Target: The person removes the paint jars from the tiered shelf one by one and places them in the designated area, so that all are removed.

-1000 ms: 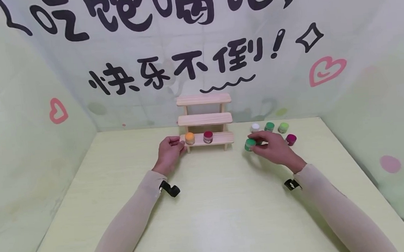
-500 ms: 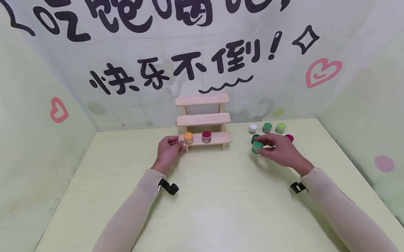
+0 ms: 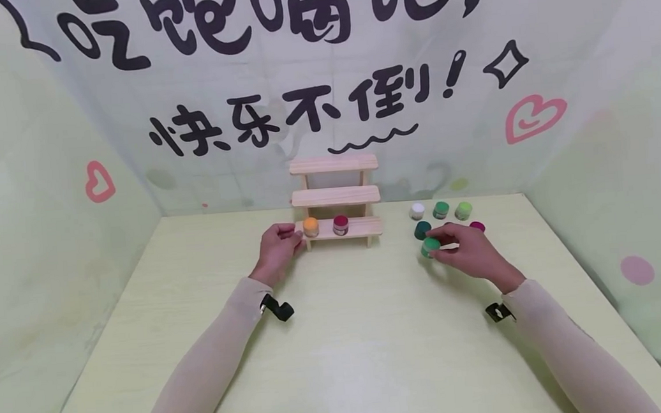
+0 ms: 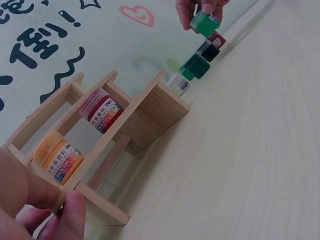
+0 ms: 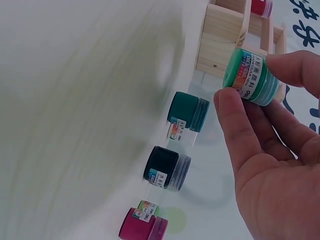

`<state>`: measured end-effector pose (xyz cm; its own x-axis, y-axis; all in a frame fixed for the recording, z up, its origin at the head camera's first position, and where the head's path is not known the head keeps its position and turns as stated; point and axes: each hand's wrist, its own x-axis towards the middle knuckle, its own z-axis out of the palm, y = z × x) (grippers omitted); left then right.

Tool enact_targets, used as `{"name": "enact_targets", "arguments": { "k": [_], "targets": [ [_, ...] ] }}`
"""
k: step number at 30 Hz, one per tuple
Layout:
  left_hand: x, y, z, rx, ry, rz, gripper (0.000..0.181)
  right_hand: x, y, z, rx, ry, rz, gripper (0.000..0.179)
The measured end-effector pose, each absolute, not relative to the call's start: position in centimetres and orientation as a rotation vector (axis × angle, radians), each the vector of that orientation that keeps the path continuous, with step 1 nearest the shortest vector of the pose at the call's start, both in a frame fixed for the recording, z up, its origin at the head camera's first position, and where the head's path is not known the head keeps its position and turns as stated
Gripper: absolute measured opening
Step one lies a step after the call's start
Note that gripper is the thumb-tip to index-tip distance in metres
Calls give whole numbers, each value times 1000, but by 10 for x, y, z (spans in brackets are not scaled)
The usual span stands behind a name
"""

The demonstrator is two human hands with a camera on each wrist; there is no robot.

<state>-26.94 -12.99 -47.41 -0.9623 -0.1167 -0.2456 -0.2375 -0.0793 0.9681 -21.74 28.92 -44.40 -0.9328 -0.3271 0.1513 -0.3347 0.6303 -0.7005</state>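
Note:
My left hand (image 3: 278, 252) pinches the left end of the lowest step of a small three-step wooden shelf (image 3: 335, 196). On that step stand an orange paint jar (image 4: 58, 156) and a dark red paint jar (image 4: 101, 111), both upright. My right hand (image 3: 471, 248) holds a green paint jar (image 5: 251, 76) between thumb and fingers, right of the shelf. In the right wrist view the jar looks raised off the table. Just behind it stands a dark teal jar (image 3: 422, 230). A magenta jar (image 3: 478, 227) is partly hidden by my right hand.
A white jar (image 3: 417, 211), a green jar (image 3: 441, 210) and a light green jar (image 3: 463, 210) form a back row at right. A nearly black jar (image 5: 167, 167) stands between the teal and magenta ones. Printed cloth (image 3: 236, 181) walls the table (image 3: 339, 334).
My right hand has moved right and a little toward me, with the green paint jar in it. The dark teal jar has come into view behind it. My left hand stays on the shelf.

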Motion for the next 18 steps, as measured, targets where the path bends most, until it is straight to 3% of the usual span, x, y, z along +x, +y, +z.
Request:
{"name": "enact_targets", "arguments": {
  "k": [18],
  "targets": [
    [-266, -129, -472, -393, 2081, 2211, 35, -220, 295, -450, 613, -2974, 1103, 36]
  ]
}}
